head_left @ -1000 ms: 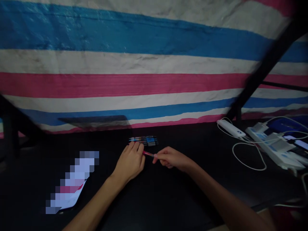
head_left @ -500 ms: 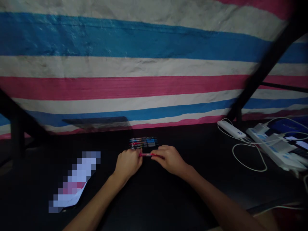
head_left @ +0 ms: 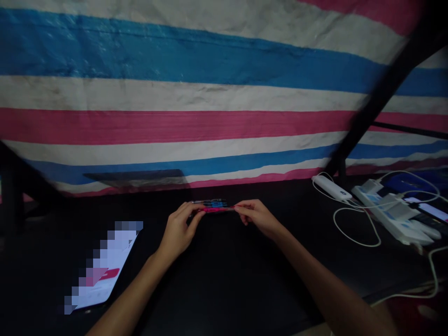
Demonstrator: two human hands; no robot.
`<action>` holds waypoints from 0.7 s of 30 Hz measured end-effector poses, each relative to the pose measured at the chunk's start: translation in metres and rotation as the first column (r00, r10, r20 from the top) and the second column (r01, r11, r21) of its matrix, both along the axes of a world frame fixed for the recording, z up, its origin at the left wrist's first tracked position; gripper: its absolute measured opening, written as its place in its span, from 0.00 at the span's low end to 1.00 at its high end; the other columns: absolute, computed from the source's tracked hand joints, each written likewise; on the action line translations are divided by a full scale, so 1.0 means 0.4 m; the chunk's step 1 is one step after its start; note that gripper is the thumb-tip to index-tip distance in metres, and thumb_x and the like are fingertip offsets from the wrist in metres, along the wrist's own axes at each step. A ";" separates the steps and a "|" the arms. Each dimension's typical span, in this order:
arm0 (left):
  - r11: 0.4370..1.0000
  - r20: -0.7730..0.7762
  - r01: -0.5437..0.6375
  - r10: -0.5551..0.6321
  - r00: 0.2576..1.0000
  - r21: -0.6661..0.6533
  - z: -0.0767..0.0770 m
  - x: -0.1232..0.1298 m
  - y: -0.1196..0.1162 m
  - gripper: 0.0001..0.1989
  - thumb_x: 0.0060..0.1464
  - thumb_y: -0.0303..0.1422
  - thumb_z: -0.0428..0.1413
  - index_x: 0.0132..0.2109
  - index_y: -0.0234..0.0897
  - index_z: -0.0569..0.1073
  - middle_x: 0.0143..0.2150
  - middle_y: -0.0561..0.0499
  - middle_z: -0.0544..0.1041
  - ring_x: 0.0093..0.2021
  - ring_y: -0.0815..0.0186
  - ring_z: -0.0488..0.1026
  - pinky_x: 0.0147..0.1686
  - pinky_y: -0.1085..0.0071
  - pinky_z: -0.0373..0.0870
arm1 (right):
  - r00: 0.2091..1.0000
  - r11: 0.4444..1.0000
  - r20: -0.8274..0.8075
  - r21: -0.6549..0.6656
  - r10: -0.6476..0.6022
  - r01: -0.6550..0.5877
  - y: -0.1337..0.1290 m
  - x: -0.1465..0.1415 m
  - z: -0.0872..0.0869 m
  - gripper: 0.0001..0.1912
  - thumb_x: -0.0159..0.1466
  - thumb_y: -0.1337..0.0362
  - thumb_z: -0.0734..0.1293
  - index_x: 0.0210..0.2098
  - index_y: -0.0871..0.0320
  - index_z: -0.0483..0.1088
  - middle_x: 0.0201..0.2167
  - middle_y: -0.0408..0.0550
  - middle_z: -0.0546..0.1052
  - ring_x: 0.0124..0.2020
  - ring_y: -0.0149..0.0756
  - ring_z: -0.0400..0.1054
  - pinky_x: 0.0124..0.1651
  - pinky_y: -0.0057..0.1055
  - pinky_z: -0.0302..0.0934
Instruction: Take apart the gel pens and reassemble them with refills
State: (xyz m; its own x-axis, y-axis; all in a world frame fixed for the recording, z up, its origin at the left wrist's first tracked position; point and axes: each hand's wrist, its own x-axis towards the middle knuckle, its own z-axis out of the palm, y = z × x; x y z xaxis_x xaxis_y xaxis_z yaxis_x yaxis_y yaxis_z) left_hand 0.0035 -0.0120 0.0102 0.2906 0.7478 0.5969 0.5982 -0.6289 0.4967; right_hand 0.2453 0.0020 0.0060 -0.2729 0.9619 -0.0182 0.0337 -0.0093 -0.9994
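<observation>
Since half a second ago the pink pen (head_left: 217,209) has gone away from the person, up against the small row of pens, and both hands have gone with it; the left has also opened out from a tight fist so that its thumb shows.

Nearest me is the bare black desk (head_left: 224,294) between the two forearms. Off to the left lies a phone (head_left: 101,291), slanted, its screen lit with a red patch on it. Further in, the left hand (head_left: 178,229) pinches the pink pen's left end between thumb and fingers, and the right hand (head_left: 258,216) has the other end at its fingertips, so the pen lies level between them.

Just behind it I can see the row of pens (head_left: 217,204), some with blue parts, partly covered by the left fingers. Over on the right sit a white power strip (head_left: 388,217) with plugs in it and looping white cables (head_left: 357,243). Behind everything hangs a striped tarp (head_left: 210,127) in blue, white and pink.
</observation>
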 end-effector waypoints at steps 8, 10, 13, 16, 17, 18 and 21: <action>0.979 -0.099 0.017 0.004 0.995 0.204 0.006 -0.010 -0.002 0.06 0.58 0.26 0.48 0.39 0.34 0.69 0.31 0.48 0.70 0.33 0.65 0.66 0.34 0.68 0.65 | 0.994 0.998 -0.097 0.024 0.056 -0.054 -0.019 -0.009 0.010 0.12 0.55 0.58 0.69 0.33 0.62 0.74 0.18 0.41 0.66 0.20 0.26 0.59 0.25 0.26 0.55; 0.976 -0.145 0.033 -0.001 0.989 0.217 0.008 -0.011 -0.003 0.07 0.58 0.25 0.47 0.38 0.34 0.69 0.30 0.48 0.70 0.32 0.65 0.64 0.33 0.68 0.64 | 0.996 0.997 -0.068 0.049 0.055 -0.051 -0.020 -0.009 0.012 0.12 0.56 0.58 0.68 0.32 0.62 0.74 0.18 0.41 0.66 0.19 0.27 0.59 0.25 0.26 0.55; 0.988 -0.186 0.051 -0.024 0.982 0.144 0.006 -0.011 -0.003 0.09 0.58 0.26 0.45 0.33 0.35 0.68 0.28 0.48 0.68 0.30 0.65 0.64 0.31 0.69 0.62 | 0.999 0.992 0.009 0.121 0.041 -0.042 -0.020 -0.007 0.022 0.12 0.57 0.59 0.67 0.33 0.62 0.74 0.17 0.41 0.66 0.19 0.27 0.59 0.25 0.27 0.55; 0.999 -0.127 0.019 -0.015 0.992 0.032 -0.001 -0.007 -0.004 0.12 0.59 0.28 0.43 0.28 0.36 0.65 0.25 0.51 0.66 0.27 0.67 0.64 0.30 0.71 0.61 | 0.997 0.972 0.080 0.232 0.004 -0.023 -0.021 -0.008 0.033 0.11 0.56 0.60 0.67 0.35 0.62 0.75 0.20 0.43 0.69 0.21 0.28 0.60 0.27 0.27 0.56; 1.000 -0.093 0.002 -0.003 0.996 -0.009 -0.004 -0.005 -0.005 0.13 0.59 0.29 0.43 0.26 0.36 0.64 0.24 0.52 0.65 0.26 0.68 0.64 0.29 0.72 0.60 | 0.995 0.962 0.096 0.274 -0.013 -0.014 -0.022 -0.008 0.035 0.11 0.56 0.60 0.68 0.35 0.61 0.76 0.22 0.44 0.70 0.22 0.28 0.60 0.28 0.28 0.57; 0.998 -0.055 -0.015 0.012 0.998 -0.058 -0.007 -0.003 -0.005 0.14 0.59 0.30 0.43 0.25 0.36 0.64 0.23 0.53 0.65 0.25 0.69 0.64 0.28 0.73 0.60 | 0.994 0.950 0.105 0.312 -0.028 -0.006 -0.022 -0.009 0.037 0.11 0.56 0.61 0.68 0.36 0.60 0.76 0.24 0.44 0.71 0.24 0.29 0.61 0.28 0.28 0.57; 0.968 0.066 -0.047 0.065 0.996 -0.247 -0.014 0.003 -0.005 0.18 0.60 0.36 0.43 0.23 0.36 0.63 0.19 0.56 0.63 0.21 0.71 0.62 0.24 0.75 0.58 | 0.993 0.932 0.098 0.361 -0.060 0.021 -0.021 -0.012 0.033 0.11 0.56 0.61 0.68 0.37 0.58 0.76 0.30 0.46 0.72 0.26 0.30 0.63 0.30 0.29 0.59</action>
State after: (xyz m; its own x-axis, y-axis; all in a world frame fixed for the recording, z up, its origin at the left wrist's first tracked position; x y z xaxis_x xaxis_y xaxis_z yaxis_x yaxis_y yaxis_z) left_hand 0.0048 -0.0141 0.0044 0.2062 0.8877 0.4117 0.5852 -0.4491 0.6752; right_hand 0.2406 -0.0062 0.0192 -0.2491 0.9196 0.3039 0.1465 0.3460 -0.9267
